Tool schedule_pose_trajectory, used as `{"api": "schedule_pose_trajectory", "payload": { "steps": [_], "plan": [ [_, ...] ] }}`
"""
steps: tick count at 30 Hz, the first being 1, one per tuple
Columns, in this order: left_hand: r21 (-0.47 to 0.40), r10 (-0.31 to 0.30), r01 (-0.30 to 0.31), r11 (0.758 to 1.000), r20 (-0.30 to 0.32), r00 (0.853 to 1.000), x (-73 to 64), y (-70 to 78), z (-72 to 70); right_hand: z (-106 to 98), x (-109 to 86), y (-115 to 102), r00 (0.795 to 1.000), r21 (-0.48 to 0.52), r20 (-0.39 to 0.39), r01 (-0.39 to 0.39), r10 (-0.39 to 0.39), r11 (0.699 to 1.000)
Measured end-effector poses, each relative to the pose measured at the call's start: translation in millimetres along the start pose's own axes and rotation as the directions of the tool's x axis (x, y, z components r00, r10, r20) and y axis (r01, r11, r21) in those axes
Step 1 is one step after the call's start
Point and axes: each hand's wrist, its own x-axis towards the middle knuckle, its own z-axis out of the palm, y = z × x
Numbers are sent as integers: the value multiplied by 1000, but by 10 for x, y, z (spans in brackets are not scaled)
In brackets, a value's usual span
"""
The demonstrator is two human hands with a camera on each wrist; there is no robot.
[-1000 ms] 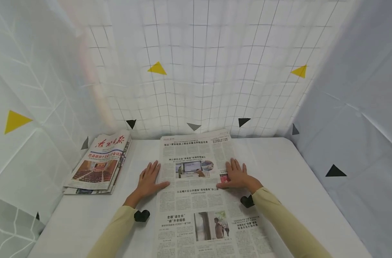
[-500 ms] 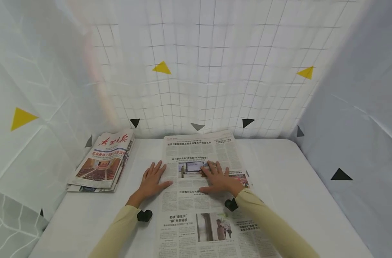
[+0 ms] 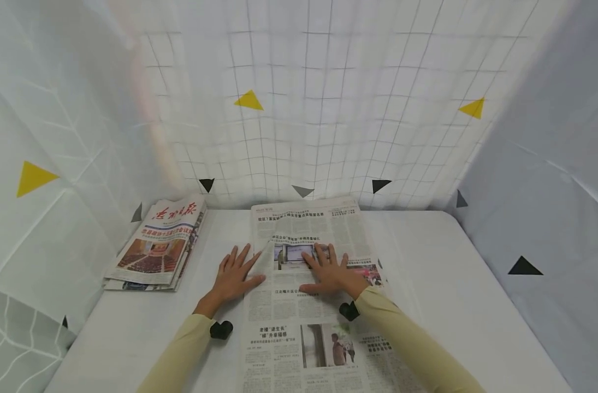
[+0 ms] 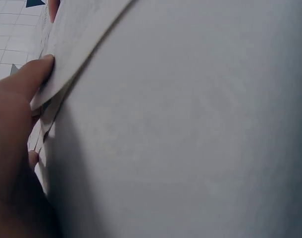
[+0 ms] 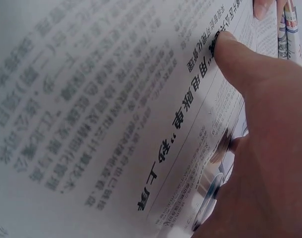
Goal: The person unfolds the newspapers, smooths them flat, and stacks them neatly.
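Note:
A long newspaper [image 3: 271, 314] lies unfolded over the middle of the white table, its near end running out of the head view. My left hand [image 3: 232, 278] is at its left edge with fingers spread, the thumb on the paper. Beside the index finger the upper sheet is slightly raised and bent. In the left wrist view the thumb [image 4: 37, 74] touches this sheet, and a gap shows beneath its edge [image 4: 86, 57]. My right hand [image 3: 330, 275] rests flat on the newspaper with fingers spread, partly covering a printed photo; its thumb [image 5: 235, 52] lies by a bold headline.
A stack of folded newspapers [image 3: 148, 259] lies on the table's [image 3: 456, 305] left side. White sheeting [image 3: 323, 125] with a grid pattern hangs behind, with more sheeting at both sides. Dark devices [image 3: 221, 329] are strapped to both wrists.
My right hand has shifted left, from the newspaper's right part toward its middle. The sheet by my left index finger has lifted and buckled, and that finger now points further right.

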Motion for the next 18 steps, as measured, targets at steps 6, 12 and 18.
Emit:
{"api": "schedule_pose_trajectory", "payload": {
  "steps": [6, 12, 18],
  "plan": [
    [-69, 27, -30, 997, -45, 999, -16, -21, 35, -60, -48, -69, 1000, -19, 8, -13, 14, 1000],
    [-138, 31, -32, 990, -7, 999, -19, 114, 12, -74, -76, -115, 999, -56, -1, -35, 35, 998],
    [-167, 2, 9, 986, 64, 998, 6, 270, -17, -63, -58, -108, 999, -47, -18, -39, 38, 998]
  ]
}}
